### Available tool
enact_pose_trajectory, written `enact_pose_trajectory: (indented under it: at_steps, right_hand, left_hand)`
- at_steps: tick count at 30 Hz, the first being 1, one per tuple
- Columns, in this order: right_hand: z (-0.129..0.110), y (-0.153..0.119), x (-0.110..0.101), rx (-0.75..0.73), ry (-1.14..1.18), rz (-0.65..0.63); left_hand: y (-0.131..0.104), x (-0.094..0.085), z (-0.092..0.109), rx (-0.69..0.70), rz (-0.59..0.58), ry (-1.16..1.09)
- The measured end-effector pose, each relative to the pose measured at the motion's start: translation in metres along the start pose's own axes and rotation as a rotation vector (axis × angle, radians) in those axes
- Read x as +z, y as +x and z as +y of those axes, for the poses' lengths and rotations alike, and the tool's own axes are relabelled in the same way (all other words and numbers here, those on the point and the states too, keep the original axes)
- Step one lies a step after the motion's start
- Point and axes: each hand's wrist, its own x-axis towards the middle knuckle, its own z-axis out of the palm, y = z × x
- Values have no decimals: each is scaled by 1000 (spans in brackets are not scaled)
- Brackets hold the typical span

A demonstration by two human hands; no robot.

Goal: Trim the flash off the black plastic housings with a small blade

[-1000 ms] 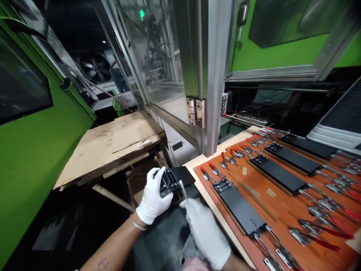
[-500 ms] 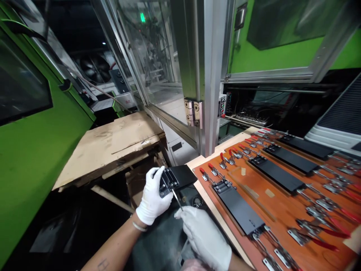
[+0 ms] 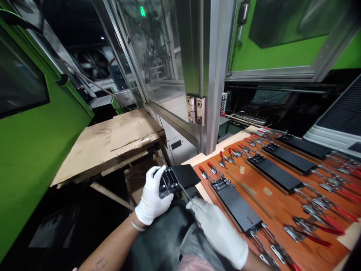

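Observation:
My left hand (image 3: 152, 199), in a white glove, grips the ribbed end of a black plastic panel (image 3: 187, 175). The panel's flat part stretches away to the right, over the board's near corner. In my gloved right hand (image 3: 217, 227) is a thin metal rod-like tool (image 3: 186, 192), its far tip against or very close to the ribbed end. The tool's handle is hidden in my fist, so its exact kind cannot be made out. Similar black panels lie on the orange board to the right, the nearest one (image 3: 237, 205) beside my right hand.
Red-handled toggle clamps (image 3: 314, 229) line both ends of the panels on the orange board (image 3: 255, 190). A cardboard-covered table (image 3: 113, 135) stands at left. A metal door post with a hinge (image 3: 196, 109) rises ahead. Green machines (image 3: 25, 162) flank the area.
My right hand has moved right and slightly down, and the tool's tip has shifted from the ribbed end's lower edge toward its right side. My left hand still holds the panel.

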Motion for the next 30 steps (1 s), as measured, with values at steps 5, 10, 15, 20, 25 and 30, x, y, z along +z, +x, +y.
enact_pose_trajectory:
  at_steps: [5, 10, 15, 20, 25, 30]
  right_hand:
    - [-5, -4, -1, -55, -95, -29]
    - [-6, -12, 3, -18, -118, -115]
    - [-21, 3, 3, 86, 56, 111]
    - [-39, 18, 7, 207, 196, 103]
    - [-40, 18, -1, 220, 450, -30]
    - [-33, 17, -9, 340, 647, -137]
  left_hand:
    - [0, -3, 7, 97, 0, -24]
    - [0, -3, 6, 85, 3, -36]
    - [-2, -4, 14, 143, 0, -60]
    - [-4, -2, 20, 189, 2, -64]
    - [-5, 1, 19, 227, 9, -76]
    - [-6, 2, 17, 265, 13, -88]
